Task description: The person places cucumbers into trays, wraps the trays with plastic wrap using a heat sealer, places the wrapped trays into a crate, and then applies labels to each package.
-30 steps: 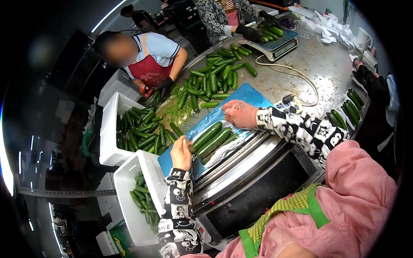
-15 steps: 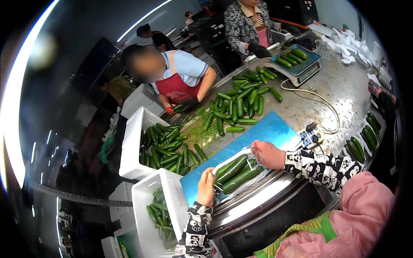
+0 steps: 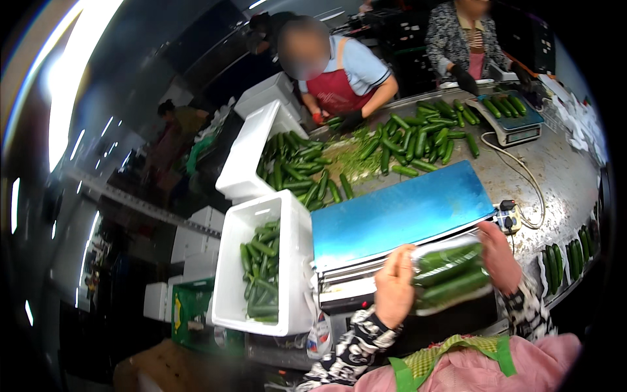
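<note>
A pack of green cucumbers [image 3: 452, 277] under clear plastic film is held between my two hands, slightly blurred by motion. My left hand [image 3: 394, 287] grips its left edge, the thumb and fingers closed on the film. At the opposite end, my right hand [image 3: 500, 259] is closed on the pack's right edge. The pack hangs in front of me, over the near edge of a wrapping machine topped by a flat blue plate [image 3: 405, 212].
White foam boxes of cucumbers [image 3: 221, 274] stand at the left. Loose cucumbers [image 3: 418, 140] lie on the metal table beyond the plate. A scale [image 3: 506, 124] bears several more. Packed cucumbers [image 3: 555, 269] sit far right near a power strip [image 3: 509, 215]. Two co-workers stand across the table.
The pack has come off the blue plate's near side toward my body, both hands still holding its ends. My view has turned, so the table appears shifted to the right.
</note>
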Action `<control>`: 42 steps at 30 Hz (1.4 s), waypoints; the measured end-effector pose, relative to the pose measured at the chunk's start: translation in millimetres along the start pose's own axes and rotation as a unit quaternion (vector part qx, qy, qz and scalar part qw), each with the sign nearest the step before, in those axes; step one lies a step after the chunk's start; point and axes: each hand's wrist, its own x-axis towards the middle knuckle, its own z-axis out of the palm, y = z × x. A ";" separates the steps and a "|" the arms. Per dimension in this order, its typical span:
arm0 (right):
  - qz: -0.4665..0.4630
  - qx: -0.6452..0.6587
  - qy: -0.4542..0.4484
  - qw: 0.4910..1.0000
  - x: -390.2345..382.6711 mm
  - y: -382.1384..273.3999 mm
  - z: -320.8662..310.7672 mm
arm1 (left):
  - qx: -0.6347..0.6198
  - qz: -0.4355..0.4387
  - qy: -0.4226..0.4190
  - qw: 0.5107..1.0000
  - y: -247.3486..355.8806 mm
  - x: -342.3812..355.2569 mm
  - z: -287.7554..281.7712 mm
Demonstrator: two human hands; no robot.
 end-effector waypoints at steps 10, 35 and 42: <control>0.029 0.022 -0.079 0.996 -61.1 138.0 -37.4 | 0.277 0.059 0.099 0.954 -17.0 -86.9 15.8; -0.403 -0.171 -0.597 0.673 -120.3 16.2 139.8 | 0.170 -0.193 -0.171 0.951 5.6 -241.1 -66.9; -0.054 -0.171 -0.662 0.728 -131.4 29.2 155.8 | 0.206 -0.220 -0.087 0.950 -9.2 -279.6 -128.4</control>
